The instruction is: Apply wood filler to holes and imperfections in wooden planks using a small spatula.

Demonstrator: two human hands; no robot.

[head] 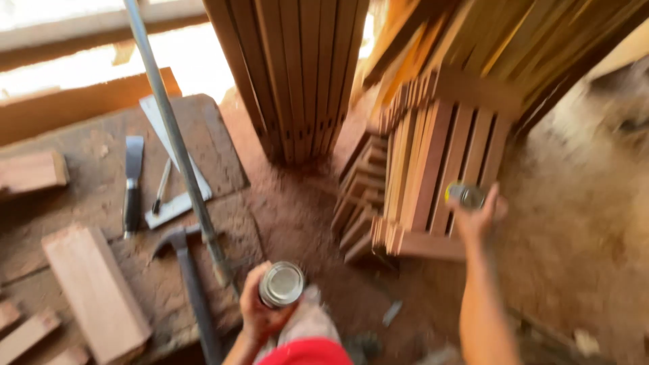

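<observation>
Left hand [260, 307]: you grip a metal tin [281, 284] low, near the workbench [203, 135] edge.
Right hand [476, 216]: you hold a small round lid [468, 196] (blurred) out toward the slatted wooden frame [433, 176].
Bench: hammer [193, 277], putty knife [132, 182].

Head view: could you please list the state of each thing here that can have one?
Left hand: closed around the metal tin.
Metal tin: upright, lid on.
Right hand: raised, holding a small lid.
Small lid: off, blurred.
Hammer: lying flat on the workbench.
Putty knife: lying flat, untouched.
Slatted wooden panels: stacked, leaning.
Metal pipe: slanting across the bench.
</observation>
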